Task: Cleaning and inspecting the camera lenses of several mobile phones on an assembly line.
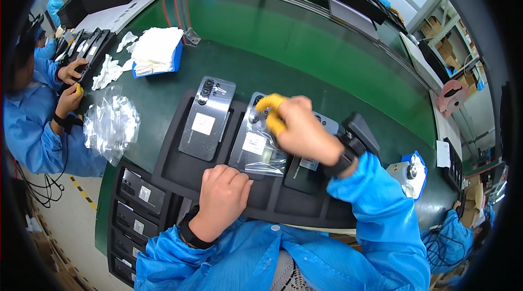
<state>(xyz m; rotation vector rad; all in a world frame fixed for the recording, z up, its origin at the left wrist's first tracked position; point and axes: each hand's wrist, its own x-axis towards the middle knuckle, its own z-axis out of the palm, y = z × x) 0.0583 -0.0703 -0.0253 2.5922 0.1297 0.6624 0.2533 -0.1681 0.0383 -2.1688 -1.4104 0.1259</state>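
A dark foam tray (171, 168) lies before me with three phones in it, backs up. The left phone (207, 119) has a white label. Over the middle phone (248, 135) lies a clear plastic sheet or sleeve (272, 163) reaching past its lower right. My right hand (302, 130) is above that phone's camera end, yellow covers on thumb and forefinger, which are bent and apart. It partly hides the right phone (300, 176). My left hand (222, 195) rests at the tray beside the middle phone's lower end, fingers curled; what is under them is hidden.
A blue bin (174, 61) of white cloths and a heap of clear plastic bags (111, 125) lie to the left. Another phone tray (122, 212) stands lower left. A black device (360, 132) and a blue box with a bottle (408, 174) are right. Co-workers sit nearby.
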